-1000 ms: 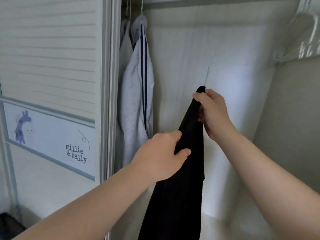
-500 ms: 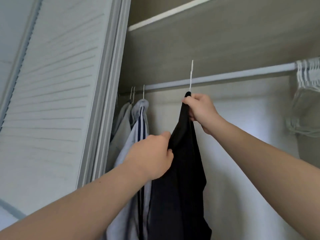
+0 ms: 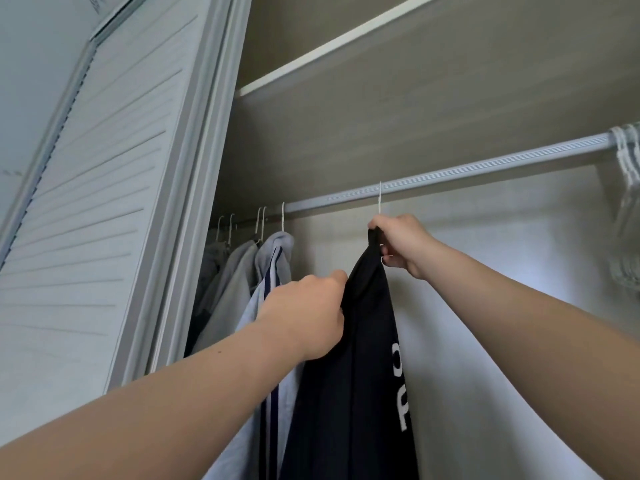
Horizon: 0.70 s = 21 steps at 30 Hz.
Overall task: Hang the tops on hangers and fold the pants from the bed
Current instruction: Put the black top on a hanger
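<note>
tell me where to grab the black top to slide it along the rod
At its neck, right under the white hanger hook, coming from the open right side, as the right hand does. The black top hangs limp from that point; lower cloth, where the left hand holds, would likely only swing. The left is crowded by grey tops.
</note>
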Motion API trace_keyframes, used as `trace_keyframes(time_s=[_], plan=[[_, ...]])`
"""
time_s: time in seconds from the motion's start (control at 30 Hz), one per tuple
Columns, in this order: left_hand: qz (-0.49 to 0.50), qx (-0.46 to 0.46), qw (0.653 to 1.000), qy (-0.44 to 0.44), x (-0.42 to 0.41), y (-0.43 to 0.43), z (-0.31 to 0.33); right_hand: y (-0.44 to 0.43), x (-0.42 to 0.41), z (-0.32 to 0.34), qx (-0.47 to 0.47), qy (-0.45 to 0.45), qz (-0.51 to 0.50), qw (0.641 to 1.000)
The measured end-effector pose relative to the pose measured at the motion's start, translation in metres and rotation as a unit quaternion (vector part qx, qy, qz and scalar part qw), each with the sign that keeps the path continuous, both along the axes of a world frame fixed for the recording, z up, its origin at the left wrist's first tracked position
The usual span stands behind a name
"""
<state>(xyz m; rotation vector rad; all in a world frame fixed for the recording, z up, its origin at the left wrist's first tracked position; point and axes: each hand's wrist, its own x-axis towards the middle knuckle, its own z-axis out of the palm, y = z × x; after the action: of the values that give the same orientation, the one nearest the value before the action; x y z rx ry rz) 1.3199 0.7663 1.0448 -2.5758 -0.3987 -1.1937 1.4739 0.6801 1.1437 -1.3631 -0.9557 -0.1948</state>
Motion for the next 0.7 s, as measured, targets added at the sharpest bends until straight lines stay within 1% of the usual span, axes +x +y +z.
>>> trace_keyframes(time_s=[0.13, 0.2, 0.3, 0.4, 0.43, 0.5, 0.57, 0.63, 0.7], plan=[[-0.001, 0.012, 1.0, 0.009, 0.002, 0.004, -0.008, -0.002, -0.003, -0.007, -0.023, -0.008, -0.014, 1.0], [-0.002, 0.013, 1.0, 0.01, 0.002, 0.006, -0.014, -0.004, -0.007, -0.01, -0.049, -0.019, -0.03, 0.998], [0.003, 0.012, 1.0, 0.022, 0.0, 0.01, -0.022, -0.009, -0.017, -0.017, -0.137, -0.058, -0.046, 0.988], [0.012, 0.016, 0.999, 0.049, -0.005, 0.012, -0.03, -0.005, -0.029, -0.023, -0.23, -0.14, -0.108, 0.957], [0.014, 0.019, 0.998, 0.058, -0.007, 0.013, -0.032, -0.002, -0.034, -0.023, -0.241, -0.162, -0.128, 0.948], [0.022, 0.026, 0.997, 0.07, -0.01, 0.014, -0.035, 0.006, -0.041, -0.024, -0.236, -0.175, -0.135, 0.946], [0.037, 0.024, 0.996, 0.072, -0.015, 0.015, -0.036, 0.014, -0.046, -0.023, -0.233, -0.164, -0.105, 0.953], [0.052, 0.019, 0.996, 0.073, -0.02, 0.017, -0.036, 0.02, -0.049, -0.021, -0.251, -0.157, -0.085, 0.951], [0.068, 0.011, 0.995, 0.073, -0.027, 0.02, -0.035, 0.03, -0.051, -0.02, -0.25, -0.157, -0.07, 0.953]])
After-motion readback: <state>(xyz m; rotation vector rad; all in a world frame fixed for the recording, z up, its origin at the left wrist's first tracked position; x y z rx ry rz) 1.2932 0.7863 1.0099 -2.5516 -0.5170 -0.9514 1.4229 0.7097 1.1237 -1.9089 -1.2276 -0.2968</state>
